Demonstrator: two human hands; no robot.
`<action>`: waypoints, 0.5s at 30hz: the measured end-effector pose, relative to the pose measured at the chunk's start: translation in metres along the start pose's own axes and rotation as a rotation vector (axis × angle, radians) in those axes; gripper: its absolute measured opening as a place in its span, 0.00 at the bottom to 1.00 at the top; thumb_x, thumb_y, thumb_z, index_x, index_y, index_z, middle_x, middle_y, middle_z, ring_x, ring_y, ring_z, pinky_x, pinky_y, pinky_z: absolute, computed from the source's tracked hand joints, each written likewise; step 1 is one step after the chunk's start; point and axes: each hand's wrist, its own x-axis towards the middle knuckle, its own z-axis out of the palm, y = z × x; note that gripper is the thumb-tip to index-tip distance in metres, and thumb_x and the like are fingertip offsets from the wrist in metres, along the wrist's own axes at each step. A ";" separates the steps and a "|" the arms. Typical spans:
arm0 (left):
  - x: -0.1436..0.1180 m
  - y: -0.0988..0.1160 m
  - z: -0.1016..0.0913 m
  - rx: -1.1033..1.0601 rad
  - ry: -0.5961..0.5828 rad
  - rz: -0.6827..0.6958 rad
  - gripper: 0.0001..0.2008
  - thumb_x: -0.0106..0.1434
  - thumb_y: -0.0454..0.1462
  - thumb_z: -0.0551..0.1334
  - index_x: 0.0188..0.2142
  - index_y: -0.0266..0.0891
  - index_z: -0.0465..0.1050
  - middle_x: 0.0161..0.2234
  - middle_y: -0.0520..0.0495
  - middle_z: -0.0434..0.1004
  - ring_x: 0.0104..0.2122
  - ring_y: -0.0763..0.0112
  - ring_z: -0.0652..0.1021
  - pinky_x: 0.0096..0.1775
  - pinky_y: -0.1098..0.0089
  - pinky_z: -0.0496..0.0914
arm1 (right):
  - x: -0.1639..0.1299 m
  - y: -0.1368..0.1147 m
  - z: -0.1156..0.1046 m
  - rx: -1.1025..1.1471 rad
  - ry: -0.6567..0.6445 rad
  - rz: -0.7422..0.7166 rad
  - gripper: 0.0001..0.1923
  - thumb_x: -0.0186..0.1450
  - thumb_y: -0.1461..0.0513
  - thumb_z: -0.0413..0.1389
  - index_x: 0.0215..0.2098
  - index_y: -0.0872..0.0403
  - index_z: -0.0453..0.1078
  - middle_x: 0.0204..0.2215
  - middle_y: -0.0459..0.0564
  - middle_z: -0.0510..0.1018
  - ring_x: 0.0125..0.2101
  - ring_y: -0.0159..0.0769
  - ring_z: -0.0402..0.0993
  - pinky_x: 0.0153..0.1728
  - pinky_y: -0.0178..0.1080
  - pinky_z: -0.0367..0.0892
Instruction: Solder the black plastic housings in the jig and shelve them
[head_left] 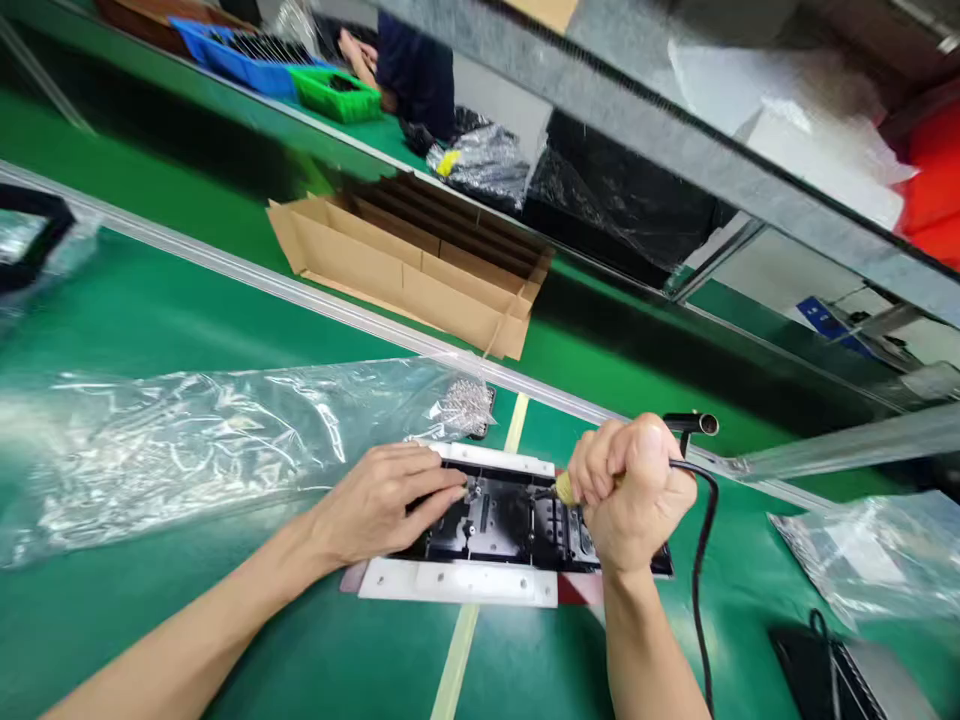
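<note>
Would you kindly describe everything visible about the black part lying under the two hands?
The black part is a flat, rectangular moulded piece, apparently plastic, with ribs and recesses. It lies flat in a white fixture on the green table. The left hand rests its fingers on its left portion; the right hand, fisted around a corded tool, works above its right portion and hides that portion.
</note>
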 end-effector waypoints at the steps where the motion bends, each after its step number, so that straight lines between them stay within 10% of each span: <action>1: 0.000 0.001 0.001 0.009 0.001 0.032 0.08 0.69 0.33 0.64 0.47 0.37 0.77 0.32 0.51 0.80 0.30 0.71 0.76 0.37 0.66 0.73 | 0.001 -0.001 0.000 0.005 -0.008 -0.001 0.22 0.73 0.58 0.52 0.22 0.54 0.56 0.13 0.37 0.55 0.12 0.21 0.52 0.11 0.26 0.53; 6: 0.001 -0.001 -0.005 0.077 0.178 0.085 0.11 0.69 0.32 0.64 0.50 0.34 0.76 0.30 0.49 0.78 0.29 0.71 0.74 0.34 0.66 0.69 | 0.004 -0.002 -0.002 0.007 -0.031 -0.013 0.21 0.72 0.58 0.51 0.21 0.54 0.56 0.13 0.38 0.57 0.12 0.22 0.54 0.11 0.26 0.53; 10: 0.004 -0.015 -0.024 0.145 0.338 -0.167 0.09 0.72 0.32 0.59 0.47 0.38 0.78 0.38 0.46 0.82 0.37 0.68 0.77 0.42 0.63 0.71 | 0.004 -0.002 -0.003 -0.007 -0.022 -0.023 0.21 0.73 0.58 0.51 0.22 0.54 0.56 0.14 0.38 0.57 0.12 0.22 0.55 0.11 0.27 0.54; 15: -0.009 -0.045 -0.025 0.330 -0.009 -0.493 0.22 0.78 0.45 0.47 0.61 0.45 0.72 0.67 0.45 0.67 0.69 0.50 0.62 0.64 0.46 0.63 | 0.004 -0.002 -0.002 -0.017 -0.008 -0.016 0.22 0.73 0.57 0.52 0.22 0.54 0.56 0.13 0.37 0.56 0.12 0.21 0.55 0.12 0.27 0.54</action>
